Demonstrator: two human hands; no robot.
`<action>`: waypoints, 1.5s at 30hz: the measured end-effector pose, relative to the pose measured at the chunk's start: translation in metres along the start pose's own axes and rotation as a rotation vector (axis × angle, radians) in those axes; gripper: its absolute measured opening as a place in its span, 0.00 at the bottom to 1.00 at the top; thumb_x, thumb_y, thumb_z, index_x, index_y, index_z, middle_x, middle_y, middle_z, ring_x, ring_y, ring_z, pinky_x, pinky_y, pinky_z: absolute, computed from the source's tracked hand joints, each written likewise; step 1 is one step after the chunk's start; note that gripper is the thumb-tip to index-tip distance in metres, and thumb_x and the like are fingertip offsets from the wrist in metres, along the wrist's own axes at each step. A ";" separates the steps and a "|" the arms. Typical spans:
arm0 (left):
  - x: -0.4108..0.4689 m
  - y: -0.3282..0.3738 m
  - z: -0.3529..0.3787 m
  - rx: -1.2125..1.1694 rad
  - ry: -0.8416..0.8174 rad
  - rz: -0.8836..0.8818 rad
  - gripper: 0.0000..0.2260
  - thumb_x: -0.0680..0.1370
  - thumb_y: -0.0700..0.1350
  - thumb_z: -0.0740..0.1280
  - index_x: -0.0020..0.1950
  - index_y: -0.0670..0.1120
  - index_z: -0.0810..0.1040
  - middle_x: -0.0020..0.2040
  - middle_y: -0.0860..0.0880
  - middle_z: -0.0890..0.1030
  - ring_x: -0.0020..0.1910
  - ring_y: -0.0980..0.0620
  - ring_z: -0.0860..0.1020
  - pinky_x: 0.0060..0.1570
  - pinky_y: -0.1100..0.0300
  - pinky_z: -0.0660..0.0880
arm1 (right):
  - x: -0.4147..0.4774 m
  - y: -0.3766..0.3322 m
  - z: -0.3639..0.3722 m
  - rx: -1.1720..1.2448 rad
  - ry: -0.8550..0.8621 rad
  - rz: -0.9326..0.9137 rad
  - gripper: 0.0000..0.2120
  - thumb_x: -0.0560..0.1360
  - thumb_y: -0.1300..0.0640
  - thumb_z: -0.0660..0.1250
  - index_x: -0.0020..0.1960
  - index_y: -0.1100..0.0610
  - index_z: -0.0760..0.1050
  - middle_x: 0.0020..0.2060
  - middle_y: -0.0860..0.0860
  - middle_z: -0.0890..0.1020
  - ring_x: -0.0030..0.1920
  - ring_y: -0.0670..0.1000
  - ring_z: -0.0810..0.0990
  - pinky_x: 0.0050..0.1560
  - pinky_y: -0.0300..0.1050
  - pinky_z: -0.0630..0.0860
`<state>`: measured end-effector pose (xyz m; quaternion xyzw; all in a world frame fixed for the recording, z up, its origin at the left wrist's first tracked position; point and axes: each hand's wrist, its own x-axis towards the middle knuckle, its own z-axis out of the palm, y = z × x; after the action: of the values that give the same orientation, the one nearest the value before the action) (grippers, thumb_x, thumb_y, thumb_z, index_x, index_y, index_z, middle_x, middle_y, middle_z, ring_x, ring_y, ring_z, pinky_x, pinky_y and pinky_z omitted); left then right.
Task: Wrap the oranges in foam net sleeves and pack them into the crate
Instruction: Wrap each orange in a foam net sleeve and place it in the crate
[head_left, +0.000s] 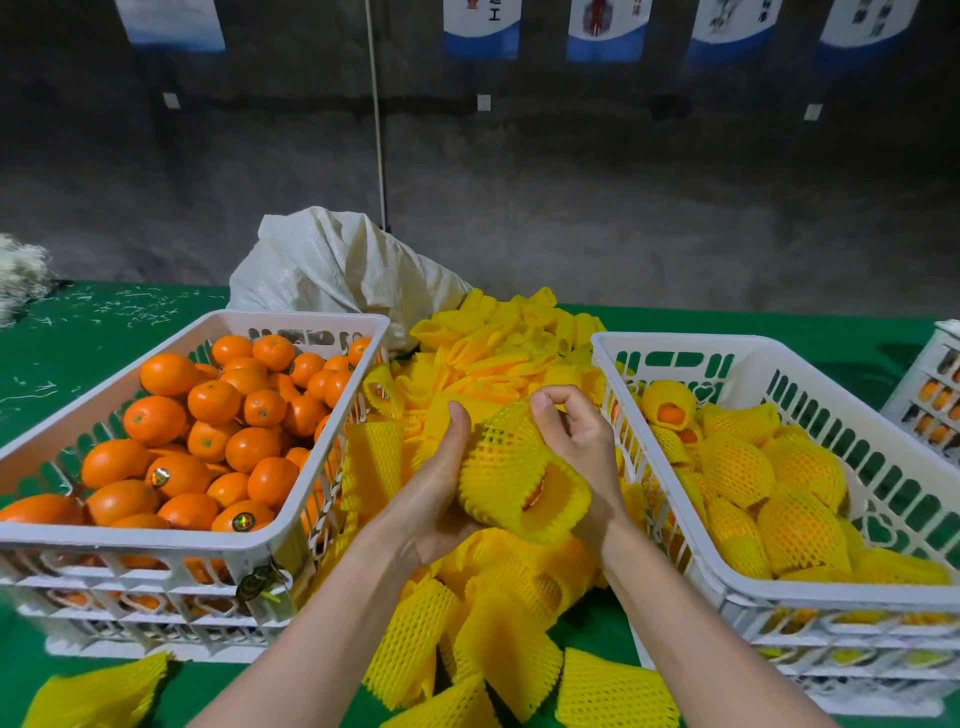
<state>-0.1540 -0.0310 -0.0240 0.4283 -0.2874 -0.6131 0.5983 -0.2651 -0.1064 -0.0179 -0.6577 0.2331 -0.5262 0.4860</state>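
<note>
Between two white crates, both my hands hold an orange inside a yellow foam net sleeve (511, 470); only a sliver of peel shows at the sleeve's open end. My left hand (439, 483) cups it from the left and below, thumb up along its side. My right hand (574, 431) pinches the sleeve's far edge from the right. The left crate (171, 543) is full of bare oranges (208, 431). The right crate (670, 525) holds several sleeved oranges (779, 493). A heap of empty yellow sleeves (498, 353) lies between the crates and under my hands.
A white woven sack (332, 265) slumps behind the sleeve heap. More loose sleeves (98, 693) lie on the green table near its front edge. Another white crate (935, 389) with oranges stands at the far right. A grey wall rises behind the table.
</note>
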 end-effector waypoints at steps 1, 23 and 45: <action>-0.002 0.002 0.000 0.011 -0.021 0.005 0.30 0.61 0.68 0.63 0.54 0.50 0.80 0.45 0.49 0.86 0.43 0.52 0.84 0.35 0.57 0.81 | 0.000 0.000 0.000 0.011 -0.003 0.016 0.09 0.78 0.62 0.62 0.40 0.54 0.74 0.32 0.47 0.74 0.31 0.38 0.71 0.32 0.30 0.67; 0.001 0.007 0.002 0.620 0.239 0.036 0.46 0.59 0.73 0.50 0.72 0.51 0.67 0.68 0.49 0.72 0.59 0.53 0.72 0.53 0.60 0.68 | 0.010 -0.003 -0.019 0.107 -0.494 0.157 0.15 0.74 0.64 0.65 0.32 0.51 0.81 0.30 0.43 0.81 0.35 0.38 0.77 0.38 0.32 0.72; 0.004 -0.001 -0.001 -0.034 0.078 -0.020 0.21 0.62 0.59 0.69 0.46 0.45 0.83 0.43 0.42 0.85 0.38 0.45 0.84 0.35 0.55 0.80 | 0.006 0.009 -0.009 0.089 -0.249 0.127 0.11 0.76 0.55 0.62 0.38 0.60 0.76 0.30 0.49 0.78 0.32 0.45 0.75 0.32 0.37 0.72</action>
<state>-0.1534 -0.0348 -0.0255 0.4444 -0.2490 -0.6067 0.6102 -0.2690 -0.1189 -0.0233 -0.6794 0.1886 -0.4186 0.5724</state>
